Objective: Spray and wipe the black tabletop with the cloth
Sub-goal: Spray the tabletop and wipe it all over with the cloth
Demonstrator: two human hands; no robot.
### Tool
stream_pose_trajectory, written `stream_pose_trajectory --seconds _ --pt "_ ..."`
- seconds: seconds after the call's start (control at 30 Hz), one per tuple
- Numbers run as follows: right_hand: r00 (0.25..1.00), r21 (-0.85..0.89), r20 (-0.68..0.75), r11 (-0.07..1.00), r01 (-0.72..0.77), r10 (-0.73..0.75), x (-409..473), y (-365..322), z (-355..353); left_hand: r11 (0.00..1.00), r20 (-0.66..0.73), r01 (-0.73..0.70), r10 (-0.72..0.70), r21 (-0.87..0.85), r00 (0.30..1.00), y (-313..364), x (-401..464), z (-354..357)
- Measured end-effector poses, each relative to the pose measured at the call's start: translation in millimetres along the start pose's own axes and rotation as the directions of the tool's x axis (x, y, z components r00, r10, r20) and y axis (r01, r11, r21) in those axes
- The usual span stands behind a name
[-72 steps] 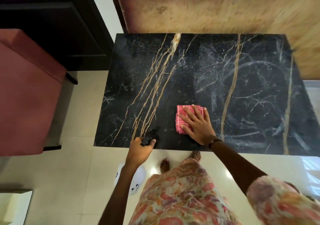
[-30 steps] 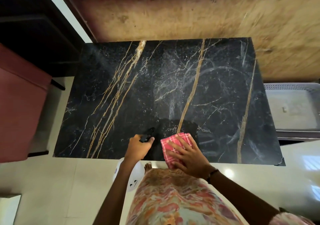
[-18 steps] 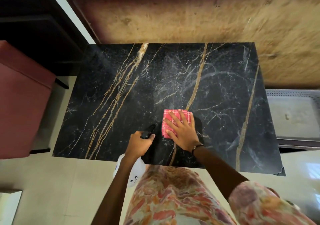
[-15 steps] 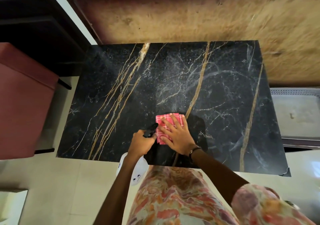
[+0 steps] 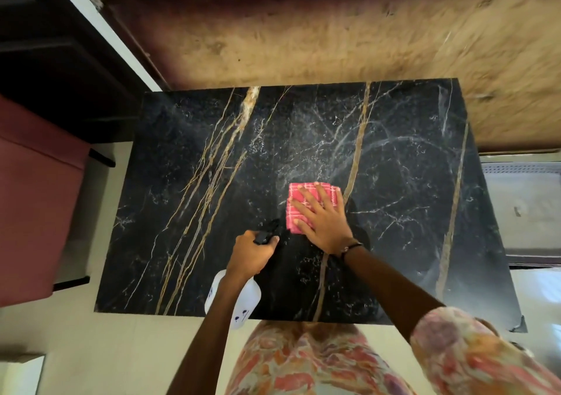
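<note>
while my right hand (image 5: 322, 222) lies flat with fingers spread on the pink cloth (image 5: 306, 205) at the middle of the black tabletop (image 5: 194, 200), my left hand (image 5: 252, 254) grips the spray bottle (image 5: 232, 296) at lower centre.

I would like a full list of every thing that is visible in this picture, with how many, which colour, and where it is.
black marble tabletop with gold veins: one, black, centre of view
pink checked cloth: one, pink with white lines, flat on the tabletop near its middle, under the right hand
white plastic spray bottle with black trigger head: one, white body, over the near edge of the tabletop, in the left hand
red upholstered seat: one, dark red, left of the tabletop
brown wooden panel: one, brown, beyond the far edge
grey perforated tray: one, grey, right of the tabletop
left hand: grips the bottle's trigger head
right hand: fingers spread, presses on the cloth; dark band at the wrist
floral sleeve: on the right arm
</note>
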State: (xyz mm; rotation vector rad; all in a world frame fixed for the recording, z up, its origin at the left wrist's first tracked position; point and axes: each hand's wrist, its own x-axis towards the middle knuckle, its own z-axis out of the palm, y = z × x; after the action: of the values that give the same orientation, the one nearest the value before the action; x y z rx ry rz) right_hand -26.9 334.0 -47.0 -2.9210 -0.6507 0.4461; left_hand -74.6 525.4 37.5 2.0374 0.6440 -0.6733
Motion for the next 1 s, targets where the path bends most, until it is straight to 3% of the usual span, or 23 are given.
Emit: stream_pose_trajectory --seconds 0.13,0.27,0.43,0.6,0.67,0.73,0.87,1.0 --pt "0.98 -0.01 -0.004 0.98 0.201 -0.201 5 -38 8 1.0 0.003 0.003 -0.003 0.008 1.0 6 12 -4" --pt "0.936 -0.065 -0.003 0.934 0.352 -0.353 -33 0 19 1.0 -0.003 0.022 -0.022 -0.006 1.0 9 26 -8" --pt "0.981 -0.086 -0.026 0.978 0.19 -0.193 -17 70 -2 0.999 -0.002 0.044 -0.044 0.005 0.999 13 44 -11" --pt "0.998 -0.012 -0.048 0.999 -0.036 0.036 57 39 -20 1.0 -0.015 0.011 -0.011 -0.005 1.0 29 57 -16" --pt "0.999 0.004 -0.052 1.0 -0.014 0.014 73 13 -19 1.0 -0.015 -0.006 0.006 0.014 1.0 39 63 -19" --pt "0.994 -0.011 -0.038 0.995 0.099 -0.099 70 -1 -15 0.999 -0.014 -0.014 0.014 0.034 1.0 49 70 -21" --pt "0.957 -0.078 -0.045 0.956 0.284 -0.288 36 31 -3 0.999 -0.007 -0.026 0.026 0.04 1.0 65 85 -24" --pt "0.982 -0.077 -0.094 0.985 0.154 -0.161 32 86 -16 1.0 -0.006 -0.002 0.002 0.027 1.0 74 101 -26"
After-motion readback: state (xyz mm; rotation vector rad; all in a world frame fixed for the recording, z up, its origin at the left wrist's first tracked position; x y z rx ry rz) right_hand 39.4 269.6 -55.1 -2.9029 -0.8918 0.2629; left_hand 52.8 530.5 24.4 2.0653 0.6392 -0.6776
